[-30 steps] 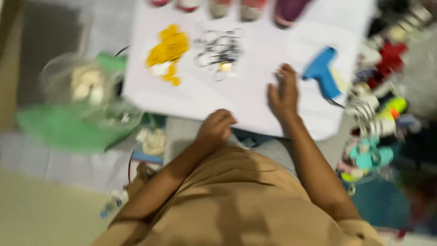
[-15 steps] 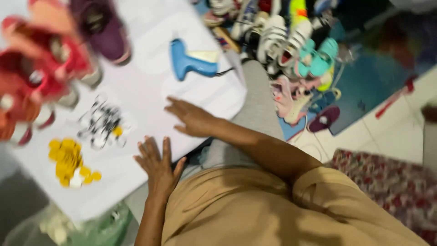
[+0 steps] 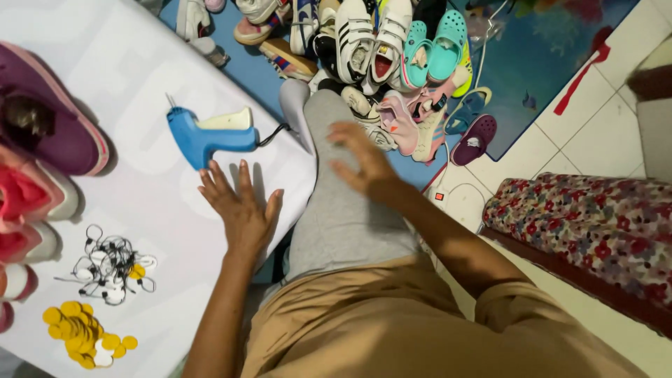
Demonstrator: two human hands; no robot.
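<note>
My left hand lies flat, fingers spread, on a white sheet just below a blue tagging gun. My right hand hovers open above my grey-trousered leg, holding nothing. A heap of black string loops and a heap of yellow round tags lie on the sheet to the left of my left arm.
A purple shoe and pink and red shoes line the sheet's left edge. A pile of several shoes and teal clogs lies on a blue mat ahead. A floral cushion sits on white tiles at right.
The view has swung to the right, so the sheet now sits at left. My right hand has left the sheet and now is over my leg. My left hand stays flat on the sheet.
</note>
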